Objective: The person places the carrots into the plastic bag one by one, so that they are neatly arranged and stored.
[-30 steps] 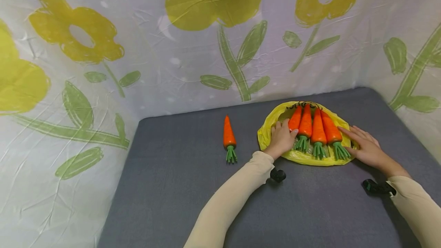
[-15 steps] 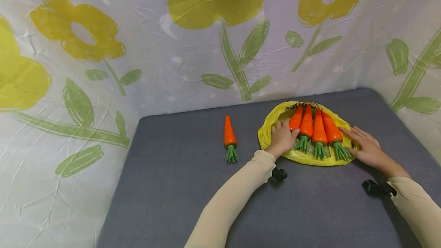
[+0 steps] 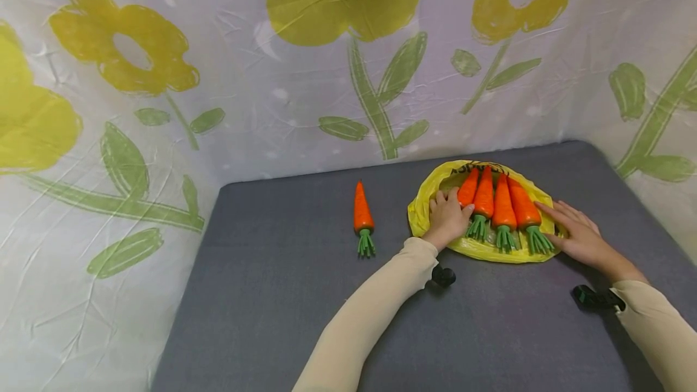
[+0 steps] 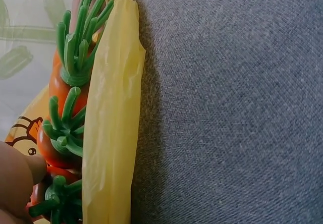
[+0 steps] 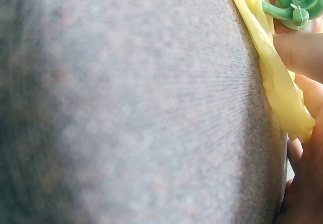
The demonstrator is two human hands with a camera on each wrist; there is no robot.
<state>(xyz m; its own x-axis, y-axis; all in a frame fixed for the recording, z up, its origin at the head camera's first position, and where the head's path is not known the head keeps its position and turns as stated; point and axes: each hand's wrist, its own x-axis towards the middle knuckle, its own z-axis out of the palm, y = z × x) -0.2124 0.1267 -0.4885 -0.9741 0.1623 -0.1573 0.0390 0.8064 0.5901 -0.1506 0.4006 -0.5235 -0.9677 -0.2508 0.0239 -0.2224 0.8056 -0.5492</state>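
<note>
Four toy carrots (image 3: 492, 201) on a yellow plastic bag (image 3: 479, 248), flanked by both hands, on a grey counter (image 3: 272, 295).

A fifth, lone carrot (image 3: 362, 216) lies well apart to the left; a flower-printed sheet (image 3: 218, 77) walls the counter behind. Left hand (image 3: 448, 218): fingers relaxed, resting on the bag's left side, touching the leftmost carrot. Right hand (image 3: 577, 235): fingers straight, slightly spread, flat on the bag's right edge beside the rightmost carrot, gripping nothing.

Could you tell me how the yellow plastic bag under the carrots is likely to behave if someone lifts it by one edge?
The yellow plastic bag looks thin and crinkled, its rim folded over in the left wrist view, so it would probably sag rather than hold shape. Four carrots lie loose on it, so lifting one edge would likely tip them together or off. Its glossy film may be slippery.
</note>
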